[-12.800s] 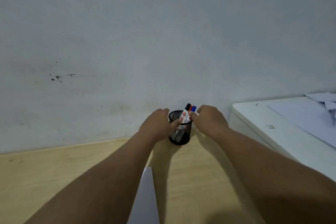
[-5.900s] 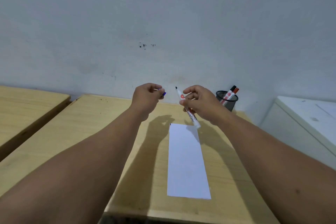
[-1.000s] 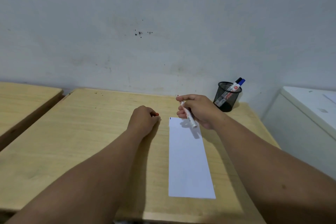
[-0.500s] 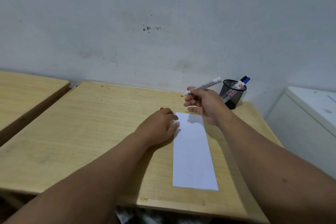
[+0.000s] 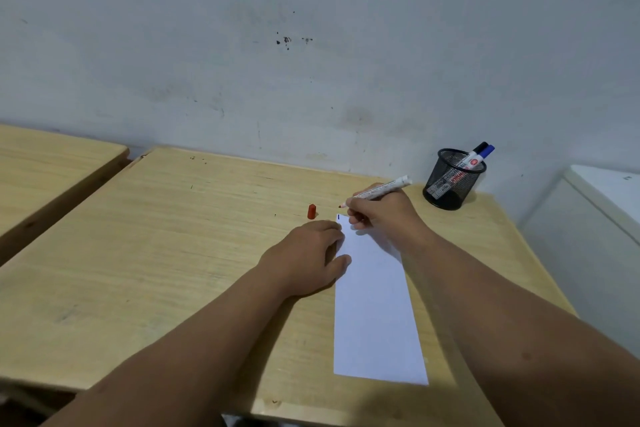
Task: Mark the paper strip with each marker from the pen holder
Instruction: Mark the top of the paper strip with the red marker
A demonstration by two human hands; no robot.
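A white paper strip (image 5: 375,308) lies lengthwise on the wooden desk (image 5: 173,253), with a short blue mark at its far left corner. My left hand (image 5: 308,258) rests flat on the strip's left edge, fingers spread. My right hand (image 5: 384,211) holds an uncapped red marker (image 5: 379,191), its tip pointing left just above the strip's far end. The marker's red cap (image 5: 311,211) stands on the desk beyond my left hand. A black mesh pen holder (image 5: 452,180) at the far right holds a black-capped and a blue-capped marker (image 5: 479,153).
A grey wall runs right behind the desk. A second wooden desk (image 5: 52,166) sits to the left across a narrow gap. A white cabinet (image 5: 602,218) stands to the right of the desk.
My left hand has set the red cap down on the desk and now lies flat on the strip. My right hand has lowered the uncapped marker toward the strip's far end.
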